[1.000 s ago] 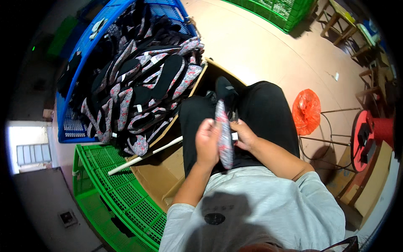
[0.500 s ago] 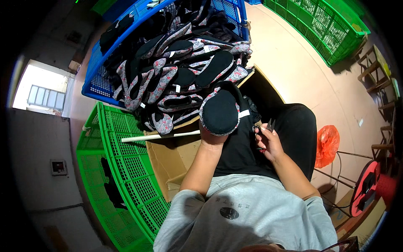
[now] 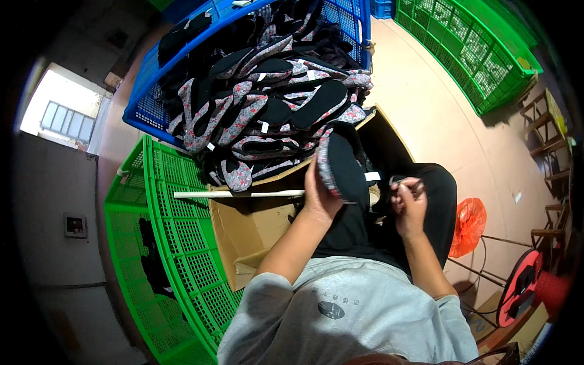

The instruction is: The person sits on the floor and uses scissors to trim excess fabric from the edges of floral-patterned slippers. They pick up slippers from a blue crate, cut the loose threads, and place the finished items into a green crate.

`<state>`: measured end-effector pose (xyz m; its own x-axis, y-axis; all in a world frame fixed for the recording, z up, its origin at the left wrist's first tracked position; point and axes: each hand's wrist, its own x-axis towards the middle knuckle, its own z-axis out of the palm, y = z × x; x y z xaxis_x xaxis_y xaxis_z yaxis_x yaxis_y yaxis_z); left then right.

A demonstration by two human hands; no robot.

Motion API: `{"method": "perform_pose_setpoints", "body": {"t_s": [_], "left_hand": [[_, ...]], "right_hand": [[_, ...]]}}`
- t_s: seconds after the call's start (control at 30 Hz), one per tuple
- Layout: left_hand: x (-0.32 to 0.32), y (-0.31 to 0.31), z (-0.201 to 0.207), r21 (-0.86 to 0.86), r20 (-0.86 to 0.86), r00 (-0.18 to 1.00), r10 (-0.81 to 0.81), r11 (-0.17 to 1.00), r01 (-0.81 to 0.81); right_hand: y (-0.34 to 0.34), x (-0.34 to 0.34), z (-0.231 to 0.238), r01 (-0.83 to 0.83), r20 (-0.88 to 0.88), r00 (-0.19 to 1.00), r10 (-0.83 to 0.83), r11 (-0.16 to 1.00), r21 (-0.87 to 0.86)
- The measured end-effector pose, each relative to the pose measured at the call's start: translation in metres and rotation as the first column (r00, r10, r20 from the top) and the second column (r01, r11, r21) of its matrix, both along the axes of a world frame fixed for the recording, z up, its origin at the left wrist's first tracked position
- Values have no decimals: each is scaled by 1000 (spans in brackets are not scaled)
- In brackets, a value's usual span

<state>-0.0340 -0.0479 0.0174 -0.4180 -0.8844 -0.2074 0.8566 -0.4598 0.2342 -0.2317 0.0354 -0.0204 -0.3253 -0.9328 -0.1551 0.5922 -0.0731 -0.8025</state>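
Note:
My left hand [image 3: 323, 193] is closed around a slipper [image 3: 342, 161] with a black sole and a grey-and-red floral side. The sole is tilted toward my right, and a white tag [image 3: 372, 176] sticks out beside it. My right hand [image 3: 411, 204] is a little to the right of the slipper, above my thigh, its fingers closed on small dark thread snips [image 3: 398, 180]. The fingers mostly cover the snips. Many similar floral slippers [image 3: 261, 115] with black soles lie heaped just beyond my hands.
A blue crate [image 3: 146, 112] stands behind the heap. Beside my left arm are a cardboard box [image 3: 234, 228], a white rod [image 3: 237, 194] and green crates [image 3: 182, 225]. To my right are an orange plastic bag [image 3: 468, 226] and a red spool [image 3: 518, 286]; another green crate [image 3: 468, 45] stands far right.
My left hand has moved slightly right and turned the slipper, so its sole now shows edge-on. My right hand has turned upward, and the snips' blades no longer show clearly.

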Motion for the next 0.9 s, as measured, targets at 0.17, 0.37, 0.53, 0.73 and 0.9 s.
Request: {"method": "perform_pose_setpoints", "body": {"t_s": [0.17, 0.37, 0.53, 0.73, 0.9], "left_hand": [[-57, -9, -3, 119, 97, 995, 13, 993, -25], [-99, 1, -23, 101, 85, 996, -29, 995, 20], [-70, 32, -24, 224, 228, 967, -113, 973, 61], [-7, 58, -11, 257, 259, 946, -197, 958, 129], [21, 65, -15, 262, 347, 916, -203, 958, 113]], "right_hand": [[-10, -29, 77, -302, -569, 820, 68, 895, -328], [-15, -21, 89, -167, -863, 503, 54, 985, -36], [-7, -11, 75, -183, -873, 471, 125, 982, 42], [15, 20, 52, -390, -841, 499, 210, 921, -1], [14, 36, 55, -480, -832, 462, 308, 875, 57]]}}
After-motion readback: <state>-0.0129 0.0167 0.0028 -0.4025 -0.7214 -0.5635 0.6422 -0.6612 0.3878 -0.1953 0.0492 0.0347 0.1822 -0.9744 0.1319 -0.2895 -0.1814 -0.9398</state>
